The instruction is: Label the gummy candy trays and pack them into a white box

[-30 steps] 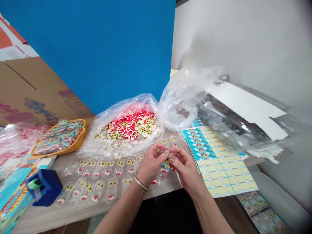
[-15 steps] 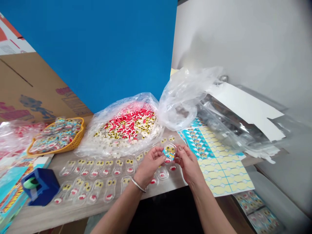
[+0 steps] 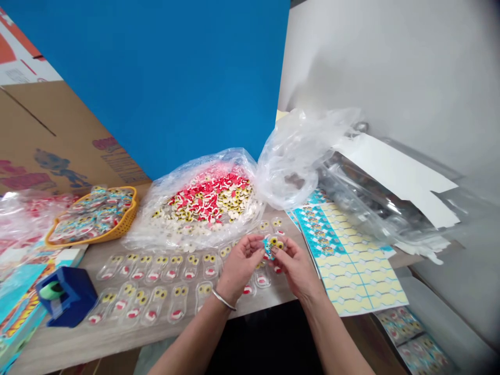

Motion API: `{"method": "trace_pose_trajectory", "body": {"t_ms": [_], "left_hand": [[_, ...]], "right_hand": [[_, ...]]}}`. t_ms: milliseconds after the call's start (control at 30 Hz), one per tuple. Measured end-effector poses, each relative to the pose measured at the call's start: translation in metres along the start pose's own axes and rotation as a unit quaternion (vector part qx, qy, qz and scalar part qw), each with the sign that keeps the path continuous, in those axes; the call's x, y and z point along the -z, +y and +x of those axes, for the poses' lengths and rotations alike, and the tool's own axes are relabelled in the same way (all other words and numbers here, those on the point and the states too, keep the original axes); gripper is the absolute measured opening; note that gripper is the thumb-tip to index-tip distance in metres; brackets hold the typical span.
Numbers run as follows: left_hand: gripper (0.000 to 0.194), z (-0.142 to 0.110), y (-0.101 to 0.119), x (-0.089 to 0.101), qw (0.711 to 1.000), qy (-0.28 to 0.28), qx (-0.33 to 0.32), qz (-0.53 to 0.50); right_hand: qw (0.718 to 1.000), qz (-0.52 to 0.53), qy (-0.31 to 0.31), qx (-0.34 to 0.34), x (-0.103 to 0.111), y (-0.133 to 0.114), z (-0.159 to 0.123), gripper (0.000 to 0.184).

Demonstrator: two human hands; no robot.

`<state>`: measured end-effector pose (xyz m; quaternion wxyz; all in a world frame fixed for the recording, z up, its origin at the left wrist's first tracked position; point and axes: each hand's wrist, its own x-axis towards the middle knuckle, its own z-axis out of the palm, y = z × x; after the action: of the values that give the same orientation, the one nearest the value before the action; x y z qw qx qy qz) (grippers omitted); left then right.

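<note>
From my end I see two bare hands, the left hand (image 3: 242, 265) and the right hand (image 3: 295, 268), each on a forearm bare down to the lower edge of my view. Around the left wrist I make out a bangle (image 3: 224, 300): slim, silver-coloured, rounded and shiny, its underside hidden from me. Between the forearms I see black clothing (image 3: 269, 341), so dark that I can't tell its cut, seams or fabric.
</note>
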<state>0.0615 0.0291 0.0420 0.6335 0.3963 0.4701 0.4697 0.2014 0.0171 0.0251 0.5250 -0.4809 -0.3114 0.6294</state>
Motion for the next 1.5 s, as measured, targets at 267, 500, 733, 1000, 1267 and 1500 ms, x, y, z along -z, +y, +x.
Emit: {"method": "trace_pose_trajectory", "body": {"t_ms": [267,500,733,1000,1267,1500], "left_hand": [[0.009,-0.006,0.002,0.008,0.953,0.000,-0.207,0.221],[0.034,-0.008,0.002,0.013,0.809,0.006,-0.469,0.355],[0.037,-0.007,-0.010,0.023,0.780,0.035,-0.480,0.400],[0.028,-0.003,-0.013,0.026,0.786,-0.007,-0.467,0.405],[0.032,-0.001,-0.016,0.028,0.766,-0.035,-0.489,0.416],[0.027,0.002,-0.009,0.024,0.795,0.002,-0.485,0.364]], "right_hand": [[0.996,-0.047,-0.033,0.073,0.006,-0.008,-0.013,0.029],[0.986,-0.104,-0.030,0.128,0.012,-0.017,-0.018,0.039],[0.958,-0.164,0.102,0.211,0.013,-0.021,-0.026,0.016],[0.968,-0.220,0.050,0.113,0.007,-0.028,-0.032,0.028],[0.984,-0.157,0.031,0.076,0.010,-0.026,-0.029,0.032],[0.901,-0.321,0.020,0.291,0.010,-0.032,-0.038,0.008]]}}
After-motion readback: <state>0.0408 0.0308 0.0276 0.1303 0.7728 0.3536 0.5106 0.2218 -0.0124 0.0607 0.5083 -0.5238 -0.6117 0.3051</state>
